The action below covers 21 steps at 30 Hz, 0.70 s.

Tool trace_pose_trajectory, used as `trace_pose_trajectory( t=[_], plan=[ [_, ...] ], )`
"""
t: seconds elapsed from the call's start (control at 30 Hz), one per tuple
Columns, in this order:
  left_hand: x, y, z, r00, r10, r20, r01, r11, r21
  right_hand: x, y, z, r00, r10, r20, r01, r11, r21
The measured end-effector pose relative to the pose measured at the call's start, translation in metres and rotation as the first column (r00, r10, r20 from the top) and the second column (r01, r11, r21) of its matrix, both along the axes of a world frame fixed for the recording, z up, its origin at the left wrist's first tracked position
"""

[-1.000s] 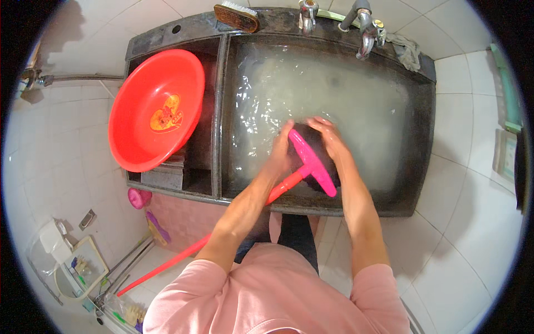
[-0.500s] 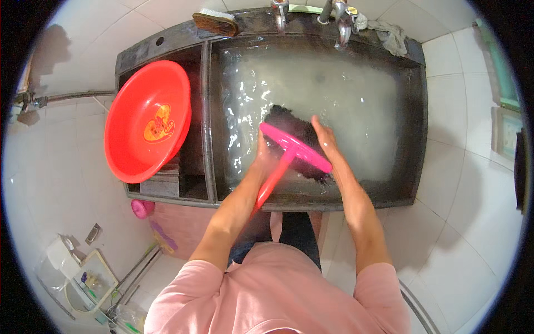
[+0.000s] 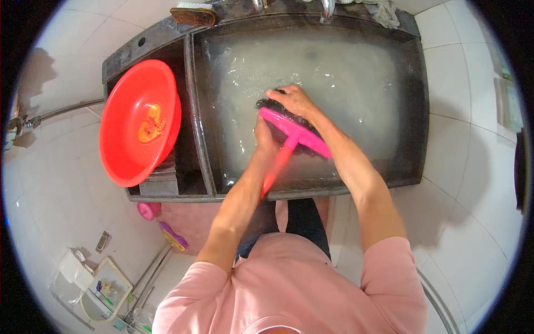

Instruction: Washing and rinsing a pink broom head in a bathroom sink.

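A broom with a bright pink head [image 3: 297, 133], black bristles [image 3: 270, 104] and a red handle [image 3: 277, 170] lies tilted over the cloudy water in the dark sink. Its handle runs down toward my body past my left forearm. My left hand [image 3: 266, 137] grips the left side of the head, its fingers mostly hidden under the bristles. Across the far side, my right hand [image 3: 295, 101] curls its fingers over the wet bristles near their left end.
A red plastic basin [image 3: 123, 125] rests tilted over the narrow left compartment. On the back ledge sit a wooden scrub brush [image 3: 193, 15], metal taps [image 3: 327, 10] and a grey rag [image 3: 384, 14]. A stone divider [image 3: 196, 111] separates the compartments.
My right hand has moved left from the right side of the bristles to their far left end. The view has shifted slightly; the left hand stays by the broom head.
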<state>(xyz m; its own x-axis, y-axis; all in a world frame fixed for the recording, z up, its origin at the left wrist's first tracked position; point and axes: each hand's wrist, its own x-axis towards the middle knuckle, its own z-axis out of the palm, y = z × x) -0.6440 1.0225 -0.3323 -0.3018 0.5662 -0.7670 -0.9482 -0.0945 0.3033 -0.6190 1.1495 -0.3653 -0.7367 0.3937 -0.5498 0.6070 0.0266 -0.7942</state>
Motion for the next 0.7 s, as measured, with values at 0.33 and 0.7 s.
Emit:
trace_pose_trajectory(
  t=[0.33,0.7],
  plan=[
    [-0.005,0.002,-0.019,0.934,-0.294,0.201,0.26,0.949,0.179,0.108,-0.002,0.034,0.949,-0.289,0.128,0.314,0.825,-0.47],
    [0.003,-0.015,-0.026,0.894,-0.321,0.312,0.31,0.947,0.086,0.081,-0.009,0.043,0.941,-0.26,0.215,0.232,0.962,0.145]
  ],
)
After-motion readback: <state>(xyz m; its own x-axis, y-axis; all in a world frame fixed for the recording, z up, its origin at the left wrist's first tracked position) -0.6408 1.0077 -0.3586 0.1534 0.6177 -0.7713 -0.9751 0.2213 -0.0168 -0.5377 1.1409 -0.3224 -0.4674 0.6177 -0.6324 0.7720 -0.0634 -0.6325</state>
